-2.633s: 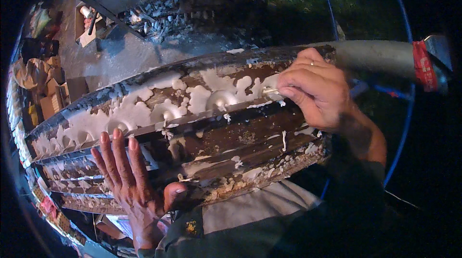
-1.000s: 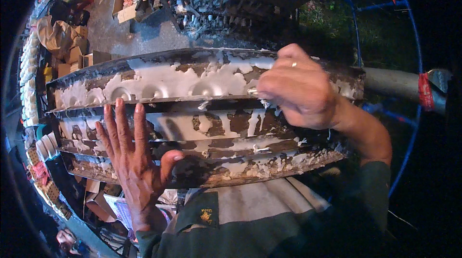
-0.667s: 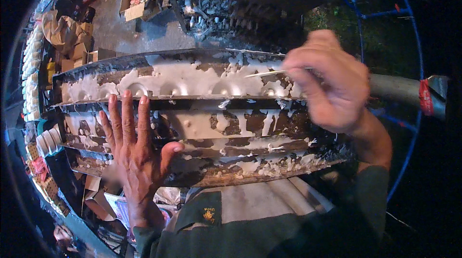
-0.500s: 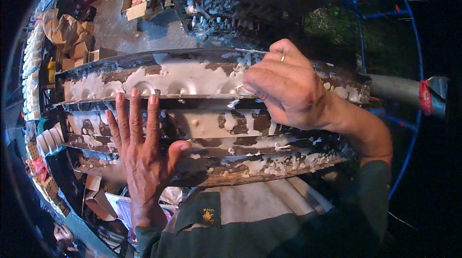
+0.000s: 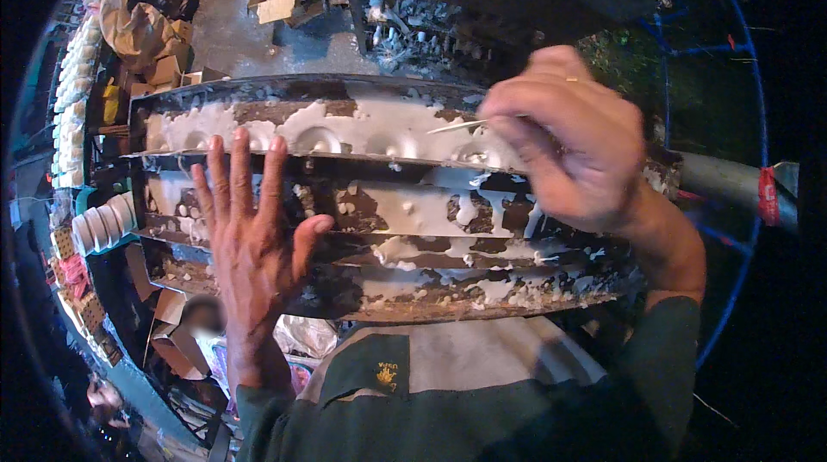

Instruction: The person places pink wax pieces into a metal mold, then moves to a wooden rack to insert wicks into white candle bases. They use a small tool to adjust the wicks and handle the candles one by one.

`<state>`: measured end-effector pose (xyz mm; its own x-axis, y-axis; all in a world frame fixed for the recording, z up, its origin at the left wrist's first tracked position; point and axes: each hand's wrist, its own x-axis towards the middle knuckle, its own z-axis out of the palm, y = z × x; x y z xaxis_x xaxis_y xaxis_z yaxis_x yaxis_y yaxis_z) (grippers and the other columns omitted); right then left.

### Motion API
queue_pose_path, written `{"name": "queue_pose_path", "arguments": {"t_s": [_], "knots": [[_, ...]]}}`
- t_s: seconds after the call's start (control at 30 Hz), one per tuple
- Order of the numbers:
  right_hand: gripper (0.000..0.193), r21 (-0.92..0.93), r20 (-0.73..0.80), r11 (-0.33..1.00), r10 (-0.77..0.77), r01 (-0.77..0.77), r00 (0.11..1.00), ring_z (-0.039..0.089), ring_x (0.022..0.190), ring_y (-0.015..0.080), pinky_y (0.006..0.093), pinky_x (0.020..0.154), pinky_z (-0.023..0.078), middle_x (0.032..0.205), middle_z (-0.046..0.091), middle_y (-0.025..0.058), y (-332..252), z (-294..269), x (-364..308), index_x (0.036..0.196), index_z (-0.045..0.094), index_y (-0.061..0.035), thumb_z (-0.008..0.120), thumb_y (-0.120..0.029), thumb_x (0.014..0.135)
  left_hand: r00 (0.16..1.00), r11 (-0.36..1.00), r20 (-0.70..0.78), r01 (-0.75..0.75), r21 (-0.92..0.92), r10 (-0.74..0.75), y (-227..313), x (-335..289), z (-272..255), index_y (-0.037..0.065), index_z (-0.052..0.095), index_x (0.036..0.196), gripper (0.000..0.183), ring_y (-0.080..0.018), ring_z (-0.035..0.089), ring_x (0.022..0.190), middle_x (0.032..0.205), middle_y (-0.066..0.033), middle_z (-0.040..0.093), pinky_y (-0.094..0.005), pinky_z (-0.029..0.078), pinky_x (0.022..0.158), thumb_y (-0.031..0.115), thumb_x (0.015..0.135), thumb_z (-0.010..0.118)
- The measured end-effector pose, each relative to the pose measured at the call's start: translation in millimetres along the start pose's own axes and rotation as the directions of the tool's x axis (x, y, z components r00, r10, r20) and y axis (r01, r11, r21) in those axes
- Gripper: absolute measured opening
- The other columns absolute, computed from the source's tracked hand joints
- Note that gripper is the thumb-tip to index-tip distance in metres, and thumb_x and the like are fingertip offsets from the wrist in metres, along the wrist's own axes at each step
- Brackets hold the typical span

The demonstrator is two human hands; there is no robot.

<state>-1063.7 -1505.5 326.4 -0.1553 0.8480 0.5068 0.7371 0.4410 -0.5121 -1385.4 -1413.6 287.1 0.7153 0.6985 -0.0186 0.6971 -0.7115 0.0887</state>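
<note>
A long metal mould (image 5: 250, 93) lies across in front of me, its rails crusted with white wax (image 5: 366, 109). Round hollows (image 5: 317, 140) run in a row along its far trough. My left hand (image 5: 250, 246) rests flat across the near rails, fingers spread, fingertips at the edge of the far trough. Above the right part of the mould, my right hand (image 5: 577, 139) is closed in a pinch, blurred by motion. A thin pale wick-like strand (image 5: 457, 127) sticks out leftward from its fingertips, over the wax. The strand's other end is hidden in the fingers.
A cardboard box (image 5: 274, 7) with reddish pieces and a white spool stands on the floor beyond the mould. White ribbed rolls (image 5: 103, 223) sit at its left end. A grey pipe (image 5: 724, 176) with a red wrap extends at the right. Blue bars rise beyond it.
My right hand has lifted up and to the right, and the pale strand now shows clear of the wax. My left hand stays flat on the mould. The view has shifted slightly.
</note>
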Motion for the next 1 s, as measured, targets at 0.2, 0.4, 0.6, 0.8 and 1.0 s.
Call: {"name": "queue_pose_path", "arguments": {"t_s": [0.2,0.4,0.6,0.8,1.0], "knots": [[0.019,-0.050,0.120,0.991,-0.117,0.124,0.986,0.063,0.071,0.0268,0.0404,0.076,0.047,0.082,0.068,0.0090,9,49,2,0.093,0.068,-0.0013,0.076,0.005,0.077,1.000,0.996,-0.018,-0.020,-0.090,0.019,0,2,0,0.013,0.044,0.161,0.079,-0.0466,0.016,0.159,0.171,-0.0214,0.027,-0.0608,0.008,0.128,0.055,0.097,0.063],[0.025,0.043,0.152,0.984,-0.177,0.172,0.972,0.062,0.069,0.0270,0.0410,0.075,0.046,0.084,0.067,0.0092,16,67,19,0.093,0.068,-0.0006,0.075,0.007,0.071,1.000,1.000,-0.024,0.001,-0.007,-0.001,-18,-7,-10,0.013,0.044,0.160,0.086,-0.0427,0.019,0.160,0.170,-0.0204,0.030,-0.0601,0.007,0.129,0.065,0.094,0.061],[0.015,0.046,0.095,0.987,-0.156,0.153,0.983,0.066,0.071,0.0266,0.0409,0.075,0.048,0.083,0.070,0.0104,0,44,48,0.094,0.070,0.0000,0.078,0.003,0.082,0.984,0.986,-0.108,0.150,0.075,-0.141,-72,-15,-2,0.009,0.041,0.162,0.086,-0.0424,0.024,0.158,0.170,-0.0203,0.030,-0.0585,0.009,0.129,0.063,0.097,0.058],[0.020,0.055,0.176,0.979,-0.205,0.198,0.963,0.068,0.074,0.0260,0.0397,0.077,0.049,0.083,0.070,0.0097,0,93,62,0.096,0.069,-0.0010,0.077,0.005,0.079,0.982,0.994,-0.157,0.104,-0.034,-0.108,-78,-15,8,0.010,0.039,0.163,0.084,-0.0422,0.018,0.160,0.172,-0.0184,0.026,-0.0587,0.008,0.129,0.062,0.099,0.056],[0.019,0.030,0.060,0.965,-0.260,0.259,0.964,0.066,0.076,0.0296,0.0405,0.078,0.047,0.076,0.065,0.0092,8,122,73,0.089,0.065,-0.0061,0.069,-0.004,0.070,0.982,0.993,-0.157,0.098,-0.062,-0.107,-83,-16,10,0.012,0.040,0.163,0.085,-0.0434,0.018,0.160,0.172,-0.0185,0.026,-0.0594,0.007,0.129,0.062,0.097,0.060]]}}
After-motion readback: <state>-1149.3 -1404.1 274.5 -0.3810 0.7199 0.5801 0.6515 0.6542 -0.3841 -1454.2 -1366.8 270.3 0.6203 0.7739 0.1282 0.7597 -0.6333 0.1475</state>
